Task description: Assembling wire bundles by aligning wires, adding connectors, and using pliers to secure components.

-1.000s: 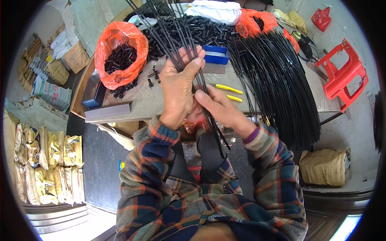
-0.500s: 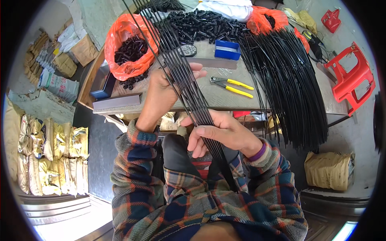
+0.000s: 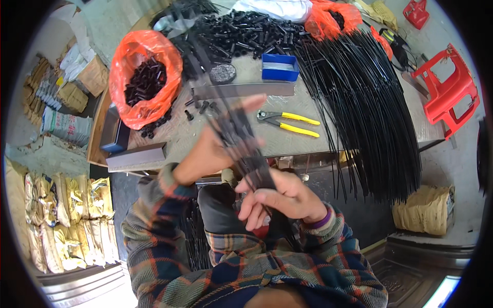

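Observation:
A bundle of thin black rods slants across the middle, its upper part smeared by motion. My right hand grips the lower part, thumb on top and fingers curled around it. My left hand lies behind and beside the bundle higher up, blurred, its fingers stretched out past the rods. Beyond the hands, yellow-handled pliers lie on the table. A large pile of similar black rods hangs over the table's right front edge.
On the table are an orange-red plastic bag of short black tubes, a heap of black tubes, a blue box and a round dark tin. A red plastic stool stands right. Wrapped packages stand at left.
The view has shifted, with the table's left-hand items now lower and further left. The bundle's upper end has blurred with movement. My left hand has moved slightly lower; my right hand keeps its grip.

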`<move>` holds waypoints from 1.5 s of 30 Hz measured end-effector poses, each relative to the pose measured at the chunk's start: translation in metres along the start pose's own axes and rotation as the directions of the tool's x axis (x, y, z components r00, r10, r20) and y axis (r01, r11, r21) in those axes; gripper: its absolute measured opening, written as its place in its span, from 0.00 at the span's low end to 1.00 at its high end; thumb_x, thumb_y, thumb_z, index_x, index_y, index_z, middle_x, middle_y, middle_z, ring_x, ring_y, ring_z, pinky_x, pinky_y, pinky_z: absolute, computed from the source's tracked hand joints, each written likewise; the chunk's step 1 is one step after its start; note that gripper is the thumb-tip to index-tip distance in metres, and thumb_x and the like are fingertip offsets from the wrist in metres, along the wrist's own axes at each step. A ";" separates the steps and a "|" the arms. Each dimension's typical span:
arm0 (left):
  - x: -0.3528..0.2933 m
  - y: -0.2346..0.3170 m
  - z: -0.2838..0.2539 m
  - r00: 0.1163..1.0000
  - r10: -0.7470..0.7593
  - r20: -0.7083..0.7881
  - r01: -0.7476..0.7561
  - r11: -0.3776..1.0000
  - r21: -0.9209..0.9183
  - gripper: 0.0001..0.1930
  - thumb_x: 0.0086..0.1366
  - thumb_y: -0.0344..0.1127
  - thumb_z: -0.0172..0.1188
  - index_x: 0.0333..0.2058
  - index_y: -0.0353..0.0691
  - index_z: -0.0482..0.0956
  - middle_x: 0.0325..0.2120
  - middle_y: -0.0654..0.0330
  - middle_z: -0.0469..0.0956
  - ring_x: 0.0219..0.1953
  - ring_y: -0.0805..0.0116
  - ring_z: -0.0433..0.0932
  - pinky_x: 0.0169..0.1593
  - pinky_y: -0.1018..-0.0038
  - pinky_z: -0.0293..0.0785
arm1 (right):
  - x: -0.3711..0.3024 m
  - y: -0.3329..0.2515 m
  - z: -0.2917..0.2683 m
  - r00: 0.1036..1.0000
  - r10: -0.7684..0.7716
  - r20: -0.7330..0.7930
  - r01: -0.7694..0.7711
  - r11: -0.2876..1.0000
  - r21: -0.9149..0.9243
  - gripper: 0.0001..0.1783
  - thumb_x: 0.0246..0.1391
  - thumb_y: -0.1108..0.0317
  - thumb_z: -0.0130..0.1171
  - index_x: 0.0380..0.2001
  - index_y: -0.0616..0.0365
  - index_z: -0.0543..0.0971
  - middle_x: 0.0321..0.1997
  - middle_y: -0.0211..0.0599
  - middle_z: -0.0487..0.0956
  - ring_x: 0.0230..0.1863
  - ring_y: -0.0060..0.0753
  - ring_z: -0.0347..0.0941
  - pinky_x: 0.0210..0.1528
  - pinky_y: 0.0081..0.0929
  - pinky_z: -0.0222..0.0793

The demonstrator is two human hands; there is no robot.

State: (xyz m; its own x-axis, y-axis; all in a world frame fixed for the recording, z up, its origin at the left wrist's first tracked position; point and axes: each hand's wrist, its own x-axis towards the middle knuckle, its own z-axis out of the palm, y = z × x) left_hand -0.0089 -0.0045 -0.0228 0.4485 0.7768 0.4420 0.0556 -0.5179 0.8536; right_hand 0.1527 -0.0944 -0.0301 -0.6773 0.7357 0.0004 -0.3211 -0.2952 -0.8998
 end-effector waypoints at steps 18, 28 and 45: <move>0.022 -0.121 -0.021 0.849 -0.107 0.518 0.076 0.994 0.081 0.11 0.64 0.37 0.49 0.41 0.40 0.76 0.43 0.59 0.75 0.48 0.70 0.72 0.50 0.73 0.67 | 0.022 -0.001 -0.027 0.987 -0.138 0.079 0.138 0.990 0.005 0.13 0.60 0.77 0.36 0.47 0.69 0.62 0.35 0.49 0.76 0.33 0.36 0.77 0.35 0.25 0.75; 0.116 -0.155 -0.075 0.904 -0.018 0.427 -0.427 -0.098 0.899 0.32 0.54 0.37 0.52 0.59 0.49 0.57 0.59 0.54 0.58 0.62 0.60 0.55 0.62 0.58 0.47 | 0.064 0.167 -0.061 0.973 -0.172 -0.152 0.187 0.978 0.090 0.10 0.61 0.73 0.36 0.43 0.66 0.64 0.38 0.44 0.73 0.40 0.33 0.75 0.44 0.26 0.72; -0.034 -0.109 -0.006 0.873 0.018 0.488 -0.405 0.584 0.703 0.37 0.53 0.57 0.52 0.56 0.37 0.60 0.58 0.55 0.58 0.61 0.56 0.55 0.60 0.63 0.55 | 0.034 0.196 -0.138 0.901 -0.332 -0.279 -0.273 0.066 -0.960 0.21 0.52 0.57 0.51 0.45 0.59 0.70 0.40 0.52 0.74 0.39 0.53 0.72 0.41 0.45 0.68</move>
State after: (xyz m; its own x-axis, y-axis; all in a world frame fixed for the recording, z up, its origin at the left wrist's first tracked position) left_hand -0.0355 0.0275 -0.1295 0.8274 0.4941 0.2670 0.4784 -0.8691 0.1258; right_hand 0.1583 -0.0431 -0.2670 -0.3190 0.9310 0.1775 0.7991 0.3649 -0.4778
